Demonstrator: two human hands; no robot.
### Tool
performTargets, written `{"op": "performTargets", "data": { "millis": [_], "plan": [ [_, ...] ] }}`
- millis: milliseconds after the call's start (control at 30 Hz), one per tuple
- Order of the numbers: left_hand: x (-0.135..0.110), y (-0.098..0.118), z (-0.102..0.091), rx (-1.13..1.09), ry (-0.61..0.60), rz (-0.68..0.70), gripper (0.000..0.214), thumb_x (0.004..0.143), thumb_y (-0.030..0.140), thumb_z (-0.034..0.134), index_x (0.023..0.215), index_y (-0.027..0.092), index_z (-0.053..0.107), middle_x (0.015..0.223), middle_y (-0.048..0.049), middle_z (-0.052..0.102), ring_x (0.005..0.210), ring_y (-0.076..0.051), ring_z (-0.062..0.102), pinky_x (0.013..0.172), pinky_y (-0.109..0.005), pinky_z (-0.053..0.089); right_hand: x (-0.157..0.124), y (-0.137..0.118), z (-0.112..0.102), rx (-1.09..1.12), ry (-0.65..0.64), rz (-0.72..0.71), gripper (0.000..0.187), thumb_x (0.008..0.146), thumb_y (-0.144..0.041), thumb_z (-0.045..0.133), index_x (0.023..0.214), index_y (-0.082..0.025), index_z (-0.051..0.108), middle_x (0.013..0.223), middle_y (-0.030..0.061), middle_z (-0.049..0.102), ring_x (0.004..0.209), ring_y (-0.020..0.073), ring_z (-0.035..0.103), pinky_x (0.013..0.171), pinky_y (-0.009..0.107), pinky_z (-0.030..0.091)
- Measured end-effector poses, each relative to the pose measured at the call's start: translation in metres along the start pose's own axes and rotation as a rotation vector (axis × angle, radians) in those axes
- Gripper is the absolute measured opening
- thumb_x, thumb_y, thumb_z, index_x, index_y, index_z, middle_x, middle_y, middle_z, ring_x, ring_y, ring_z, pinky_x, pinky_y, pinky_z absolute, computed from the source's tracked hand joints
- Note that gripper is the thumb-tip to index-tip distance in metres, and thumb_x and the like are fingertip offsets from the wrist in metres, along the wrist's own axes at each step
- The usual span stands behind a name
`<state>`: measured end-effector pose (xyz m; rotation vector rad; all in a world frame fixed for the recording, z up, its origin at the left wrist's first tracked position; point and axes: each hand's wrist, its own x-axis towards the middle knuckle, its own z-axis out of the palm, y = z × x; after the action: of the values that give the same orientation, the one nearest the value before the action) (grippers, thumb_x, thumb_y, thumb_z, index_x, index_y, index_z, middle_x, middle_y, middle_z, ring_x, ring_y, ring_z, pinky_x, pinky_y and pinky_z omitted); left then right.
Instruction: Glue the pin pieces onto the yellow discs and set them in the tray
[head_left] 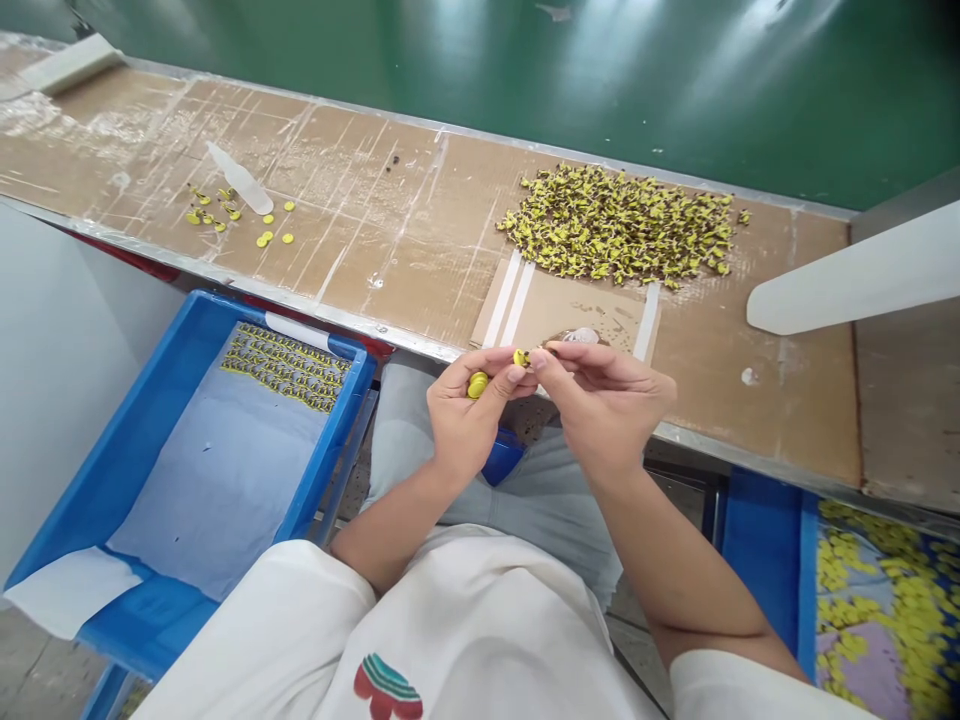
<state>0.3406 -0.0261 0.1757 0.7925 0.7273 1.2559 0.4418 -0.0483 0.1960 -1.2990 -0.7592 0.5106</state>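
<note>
My left hand is closed round a small round yellow cap, held between thumb and fingers. My right hand pinches a tiny yellow-and-black piece at its fingertips, right beside the left thumb. Both hands hover over my lap at the front edge of the cardboard-covered bench. A large heap of the same yellow-and-black pieces lies on the bench just beyond my hands. A blue object sits in my lap, partly hidden under the left hand.
A blue tray at my left holds a grey sheet with neat rows of finished pieces. Another blue tray at lower right holds several loose yellow pieces. A few yellow caps and a clear plastic tube lie at far left.
</note>
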Motion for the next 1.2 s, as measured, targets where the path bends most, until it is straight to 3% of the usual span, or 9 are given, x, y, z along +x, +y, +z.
{"op": "performTargets", "data": {
  "millis": [267, 433, 633, 867, 1100, 1200],
  "plan": [
    [0.003, 0.001, -0.004, -0.005, 0.055, -0.040, 0.021, 0.077, 0.033, 0.083, 0.088, 0.018, 0.073, 0.078, 0.0002, 0.076, 0.071, -0.013, 0.075, 0.070, -0.029, 0.067, 0.005, -0.006, 0.004, -0.090, -0.067, 0.051, 0.017, 0.069, -0.026, 0.088, 0.082, -0.021, 0.079, 0.073, 0.0011, 0.076, 0.064, 0.0157, 0.072, 0.065, 0.029, 0.064],
    [0.005, 0.002, -0.009, -0.014, 0.036, -0.081, 0.023, 0.076, 0.033, 0.083, 0.093, 0.021, 0.074, 0.079, 0.0006, 0.076, 0.071, -0.013, 0.075, 0.073, -0.030, 0.067, 0.012, -0.011, 0.004, -0.191, -0.114, 0.047, 0.017, 0.068, -0.027, 0.089, 0.082, -0.022, 0.079, 0.072, 0.0007, 0.076, 0.065, 0.0163, 0.073, 0.065, 0.028, 0.064],
    [0.003, 0.003, -0.012, 0.053, 0.031, 0.010, 0.022, 0.078, 0.032, 0.082, 0.096, 0.021, 0.076, 0.084, -0.0010, 0.078, 0.074, -0.014, 0.076, 0.073, -0.030, 0.067, 0.014, -0.015, 0.004, -0.196, -0.150, 0.061, 0.016, 0.069, -0.027, 0.089, 0.081, -0.022, 0.079, 0.069, 0.0001, 0.075, 0.064, 0.0163, 0.073, 0.065, 0.027, 0.065],
    [0.001, 0.001, -0.011, 0.089, 0.079, 0.141, 0.011, 0.080, 0.025, 0.080, 0.090, 0.023, 0.077, 0.086, 0.0011, 0.079, 0.076, -0.014, 0.076, 0.072, -0.030, 0.068, 0.011, -0.012, 0.011, -0.021, -0.165, 0.152, 0.019, 0.068, -0.028, 0.090, 0.079, -0.020, 0.078, 0.068, 0.0003, 0.075, 0.055, 0.0173, 0.071, 0.054, 0.028, 0.065],
    [0.004, 0.004, -0.015, 0.053, 0.088, 0.077, 0.018, 0.078, 0.030, 0.082, 0.092, 0.022, 0.076, 0.085, 0.0003, 0.077, 0.078, -0.014, 0.076, 0.076, -0.031, 0.067, 0.009, -0.001, 0.016, 0.032, -0.203, 0.165, 0.021, 0.070, -0.031, 0.089, 0.083, -0.021, 0.078, 0.073, 0.0009, 0.076, 0.061, 0.0174, 0.073, 0.059, 0.029, 0.066],
    [0.008, 0.008, -0.020, -0.014, 0.089, -0.022, 0.031, 0.074, 0.035, 0.085, 0.100, 0.023, 0.074, 0.087, -0.0005, 0.078, 0.080, -0.014, 0.076, 0.080, -0.030, 0.065, 0.010, 0.005, 0.023, 0.054, -0.197, 0.152, 0.022, 0.070, -0.033, 0.089, 0.085, -0.022, 0.077, 0.075, 0.0007, 0.076, 0.066, 0.0164, 0.074, 0.062, 0.028, 0.064]
  ]
}}
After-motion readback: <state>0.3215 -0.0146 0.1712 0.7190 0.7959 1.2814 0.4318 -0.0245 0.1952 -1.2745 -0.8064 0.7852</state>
